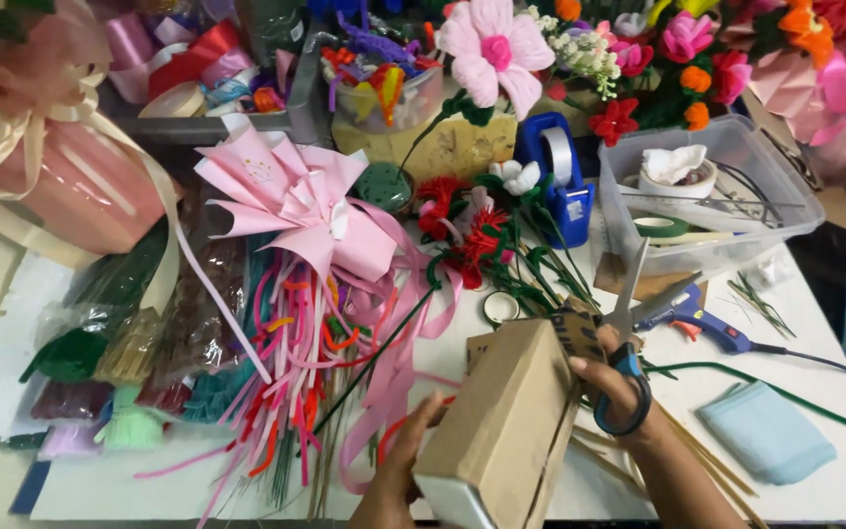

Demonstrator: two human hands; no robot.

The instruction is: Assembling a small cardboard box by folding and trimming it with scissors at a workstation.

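Note:
A brown cardboard box (501, 421) is held tilted over the table's front edge. My left hand (399, 470) grips its near left corner from below. My right hand (619, 392) holds blue-handled scissors (627, 323), fingers through the handles, with the blades pointing up and away beside the box's far end. The box's open flap (570, 333) lies just under the blades.
A pink paper bow (296, 196) with ribbons and several pipe cleaners (296, 372) lies left. Red pipe-cleaner flowers (462, 230), a blue tape dispenser (560, 171), a clear bin (707, 186), a blue glue gun (697, 313) and a light-blue cloth (766, 431) sit around. White table (834, 490).

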